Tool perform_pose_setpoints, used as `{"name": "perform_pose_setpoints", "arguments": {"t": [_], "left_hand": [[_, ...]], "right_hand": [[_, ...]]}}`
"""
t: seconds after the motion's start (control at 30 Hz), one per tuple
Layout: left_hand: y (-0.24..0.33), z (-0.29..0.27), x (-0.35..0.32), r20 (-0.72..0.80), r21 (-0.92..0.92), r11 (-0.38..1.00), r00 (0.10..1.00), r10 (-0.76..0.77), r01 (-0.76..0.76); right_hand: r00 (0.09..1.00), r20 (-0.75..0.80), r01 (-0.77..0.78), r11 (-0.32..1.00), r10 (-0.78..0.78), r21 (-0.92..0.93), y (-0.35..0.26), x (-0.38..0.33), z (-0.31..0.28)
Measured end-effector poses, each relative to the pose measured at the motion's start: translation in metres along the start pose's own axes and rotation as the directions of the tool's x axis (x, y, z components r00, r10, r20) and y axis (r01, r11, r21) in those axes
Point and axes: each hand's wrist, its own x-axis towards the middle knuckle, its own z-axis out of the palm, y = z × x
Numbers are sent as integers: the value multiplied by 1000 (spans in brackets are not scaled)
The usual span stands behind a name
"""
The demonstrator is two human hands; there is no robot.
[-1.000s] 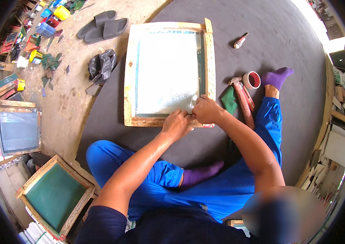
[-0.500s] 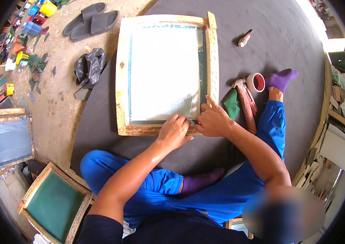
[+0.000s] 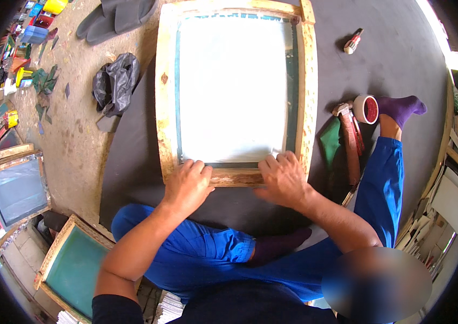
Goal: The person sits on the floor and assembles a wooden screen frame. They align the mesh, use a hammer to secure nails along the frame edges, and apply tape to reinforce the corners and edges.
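Observation:
A wooden screen frame (image 3: 165, 116), with a blue-green mesh border and a white sheet (image 3: 234, 92) covering most of its middle, lies in front of me. My left hand (image 3: 188, 182) is curled over the left part of the near rail, fingertips at the sheet's lower edge. Toward the right end of that rail, my right hand (image 3: 284, 177) is closed over the wood. Its fingertips meet the sheet's lower right corner, where a small whitish crumpled bit shows. Both thumbs reach the rail's near side. What lies under the fingers is hidden.
Right of the frame lie a hammer (image 3: 352, 143), a green cloth-like piece (image 3: 331, 141), a tape roll (image 3: 366, 109) and a small cutter (image 3: 353, 41). A black plastic bag (image 3: 115, 83) and dark sandals (image 3: 115, 21) are at left. Another green-meshed frame (image 3: 75, 270) leans lower left.
My left hand has moved left along the near rail, away from the right hand. The right index finger has drawn back from the right rail. The whole view has shifted slightly.

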Motion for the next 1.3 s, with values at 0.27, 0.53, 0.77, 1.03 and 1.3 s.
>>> {"name": "perform_pose_setpoints", "arguments": {"t": [0.27,0.53,0.77,1.03,1.3], "left_hand": [[-32,-40,5,-431,-223,974,891,-142,47],[-65,-37,3,-269,-442,828,830,-488,344],[-75,-30,7,-239,-483,807,836,-494,340],[-78,-28,10,-266,-473,825,842,-469,310],[-79,-28,9,-272,-484,825,846,-459,292]], "right_hand": [[998,-50,-27,975,39,223,-52,37,10],[998,-44,-22,962,36,272,-88,63,18],[996,-75,-27,948,54,316,-117,83,24],[996,-59,-39,914,69,403,-138,102,26],[996,-71,-14,839,63,545,-134,104,16]]}}
